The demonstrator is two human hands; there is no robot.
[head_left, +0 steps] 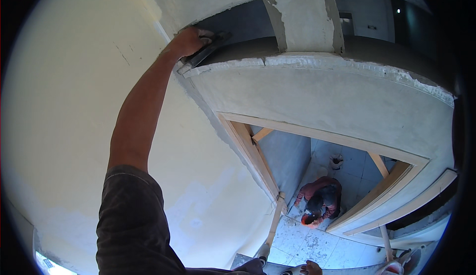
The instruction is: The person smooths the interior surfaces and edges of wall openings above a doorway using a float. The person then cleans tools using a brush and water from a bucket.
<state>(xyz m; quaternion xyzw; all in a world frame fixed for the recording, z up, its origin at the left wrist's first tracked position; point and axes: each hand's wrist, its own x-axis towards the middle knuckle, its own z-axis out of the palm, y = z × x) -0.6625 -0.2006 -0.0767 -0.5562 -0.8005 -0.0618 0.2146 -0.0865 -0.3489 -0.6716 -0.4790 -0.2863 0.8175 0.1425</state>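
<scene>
My left hand (189, 42) is raised at the upper left opening (279, 32) in the plastered wall, closed round the handle of a metal trowel (203, 53). The trowel's long blade lies at the opening's lower left corner, beside the rough sill (297, 59). My left arm stretches up from the lower edge, in front of the cream wall (64, 101). My right hand (310, 269) shows low at the bottom centre with curled fingers, partly cut off by the frame; what it holds, if anything, I cannot make out.
Below is a wooden-framed doorway (322, 136) with diagonal braces. A crouching person (322, 193) there handles a red object (307, 219) on the tiled floor, near a bucket (336, 162). A second opening (369, 17) is at upper right; wooden poles (275, 220) stand low down.
</scene>
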